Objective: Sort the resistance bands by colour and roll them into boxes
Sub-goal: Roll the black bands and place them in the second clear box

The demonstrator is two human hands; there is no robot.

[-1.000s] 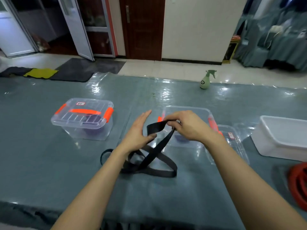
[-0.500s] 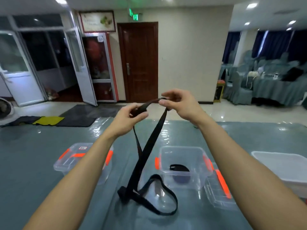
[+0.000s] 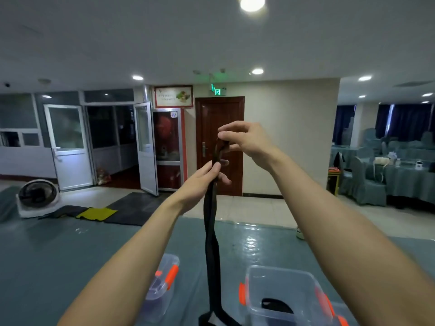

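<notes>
A long black resistance band (image 3: 211, 243) hangs straight down from my raised hands to the bottom edge of the view. My right hand (image 3: 242, 140) pinches its top end, which is folded over at my fingertips. Just below, my left hand (image 3: 202, 182) grips the doubled band between thumb and fingers. On the table stands an open clear box (image 3: 282, 288) with orange latches, and a dark rolled band (image 3: 276, 305) lies inside it. Left of the hanging band, a second clear box (image 3: 162, 285) with orange clips is partly hidden by my left forearm.
The table (image 3: 58, 255) has a grey-green cover under glossy plastic. A small green spray bottle (image 3: 299, 233) peeks out behind my right forearm at the table's far side. A floor fan (image 3: 37, 197) and mats lie on the floor beyond.
My hands have risen higher and come closer together, drawing the black band up off the table into a straight hang. The camera has tilted upward, so less of the table shows.
</notes>
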